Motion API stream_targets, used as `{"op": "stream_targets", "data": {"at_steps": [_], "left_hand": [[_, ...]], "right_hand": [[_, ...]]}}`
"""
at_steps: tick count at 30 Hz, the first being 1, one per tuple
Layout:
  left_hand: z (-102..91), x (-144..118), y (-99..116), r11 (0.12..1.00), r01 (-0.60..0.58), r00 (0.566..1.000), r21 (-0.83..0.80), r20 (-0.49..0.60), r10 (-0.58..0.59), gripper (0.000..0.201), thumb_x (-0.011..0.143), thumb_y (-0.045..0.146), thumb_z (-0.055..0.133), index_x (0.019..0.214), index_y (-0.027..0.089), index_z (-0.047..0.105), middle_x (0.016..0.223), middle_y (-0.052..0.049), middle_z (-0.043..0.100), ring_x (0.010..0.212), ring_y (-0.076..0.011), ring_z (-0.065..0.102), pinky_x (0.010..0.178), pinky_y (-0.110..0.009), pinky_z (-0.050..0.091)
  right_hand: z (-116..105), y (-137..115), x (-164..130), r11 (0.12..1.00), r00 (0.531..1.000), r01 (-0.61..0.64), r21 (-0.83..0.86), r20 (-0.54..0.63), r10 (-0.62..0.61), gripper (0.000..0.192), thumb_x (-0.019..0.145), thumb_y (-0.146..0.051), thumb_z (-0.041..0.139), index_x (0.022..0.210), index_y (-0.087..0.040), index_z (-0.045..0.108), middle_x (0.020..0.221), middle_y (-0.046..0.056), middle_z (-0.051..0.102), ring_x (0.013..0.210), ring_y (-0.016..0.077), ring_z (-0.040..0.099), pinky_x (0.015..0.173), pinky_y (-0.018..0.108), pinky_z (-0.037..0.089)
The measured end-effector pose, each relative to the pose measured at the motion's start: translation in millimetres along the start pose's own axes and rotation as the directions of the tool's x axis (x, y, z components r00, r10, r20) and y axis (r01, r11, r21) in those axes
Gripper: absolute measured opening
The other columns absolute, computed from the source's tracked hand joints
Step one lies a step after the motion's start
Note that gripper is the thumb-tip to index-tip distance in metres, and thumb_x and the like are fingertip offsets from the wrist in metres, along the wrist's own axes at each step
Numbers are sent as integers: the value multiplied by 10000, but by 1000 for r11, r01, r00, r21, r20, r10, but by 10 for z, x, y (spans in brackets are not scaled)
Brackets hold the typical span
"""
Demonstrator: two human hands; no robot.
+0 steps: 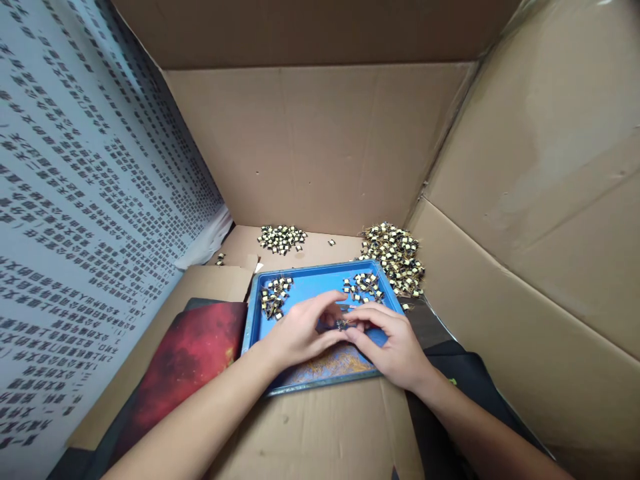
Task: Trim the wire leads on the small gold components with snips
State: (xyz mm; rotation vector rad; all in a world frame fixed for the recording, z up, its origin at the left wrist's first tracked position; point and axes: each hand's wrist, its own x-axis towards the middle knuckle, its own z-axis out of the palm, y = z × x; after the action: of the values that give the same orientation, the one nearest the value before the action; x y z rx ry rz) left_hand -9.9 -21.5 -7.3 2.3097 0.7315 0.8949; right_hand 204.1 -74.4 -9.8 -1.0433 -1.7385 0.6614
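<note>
Over a blue tray [320, 272], my two hands meet fingertip to fingertip. Between them is a small black coil part [341, 325] with thin copper-coloured wires. My left hand [305, 330] grips its body between thumb and fingers. At the wire side, the thumb and fingers of my right hand [393, 340] are pinched together; exactly what they grip is too small to make out. A thin dark tool tip [346, 307] shows behind the fingers, mostly hidden. Yellow-topped coil parts lie in the tray in a left cluster [274, 297] and a right cluster [363, 288].
Copper-coloured wire scraps [340, 364] litter the tray's near side. Behind it are a small pile of parts [281, 239] and a larger wired pile [393, 257]. Cardboard walls [320, 147] enclose the back and right. A red mat [195, 353] lies left; a printed sheet [95, 200] stands beyond.
</note>
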Motion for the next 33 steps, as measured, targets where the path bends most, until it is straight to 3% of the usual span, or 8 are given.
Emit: {"op": "stream_targets", "data": {"at_steps": [5,8,11,13,16,20,33], "left_hand": [[-8,34,56,995,-8,994,102,105,-3,541,949,522,680,1363,206,533,1026,-79,714,893,-214,672,839,-339,540],[-47,85,94,994,-44,985,101,170,26,507,922,560,695,1254,190,595,1109,-112,702,1002,-262,641,897,-376,511],[-88,114,112,993,-100,966,64,246,81,314,1026,468,552,1064,168,633,1009,-107,685,977,-253,606,932,-387,474],[-103,114,115,994,-102,959,32,269,90,297,1069,391,452,986,162,621,916,-90,656,913,-230,583,915,-374,463],[-108,103,121,997,-71,956,-23,284,75,304,1082,354,406,941,169,601,892,-81,638,883,-217,570,879,-349,456],[-107,98,133,996,-34,958,-85,281,57,291,1088,333,390,964,172,597,929,-80,650,896,-210,577,858,-328,446],[-82,96,146,984,-47,966,-170,244,88,291,1075,332,429,891,164,578,821,-42,617,787,-169,543,790,-283,427]], "right_hand": [[52,9,10,997,998,-60,46,-17,61,95,943,-259,689,908,-235,774,916,59,773,874,222,710,797,361,585],[46,38,20,989,994,-107,100,-12,109,103,942,-277,691,882,-229,761,896,51,759,872,213,700,808,351,578],[42,62,24,964,986,-166,206,14,166,134,943,-328,692,880,-218,736,892,44,736,847,194,693,775,316,574],[41,66,25,936,979,-205,286,59,197,175,948,-374,686,893,-211,715,876,38,723,813,181,690,755,303,574],[23,52,30,910,971,-235,341,115,208,224,948,-421,680,892,-204,685,855,35,707,772,172,675,738,300,573],[-23,33,32,928,972,-227,295,132,196,194,915,-392,707,886,-201,687,865,39,703,813,185,669,767,308,560],[-52,2,39,920,943,-303,248,217,252,185,921,-348,656,825,-194,623,823,26,639,812,186,587,787,304,473]]}}
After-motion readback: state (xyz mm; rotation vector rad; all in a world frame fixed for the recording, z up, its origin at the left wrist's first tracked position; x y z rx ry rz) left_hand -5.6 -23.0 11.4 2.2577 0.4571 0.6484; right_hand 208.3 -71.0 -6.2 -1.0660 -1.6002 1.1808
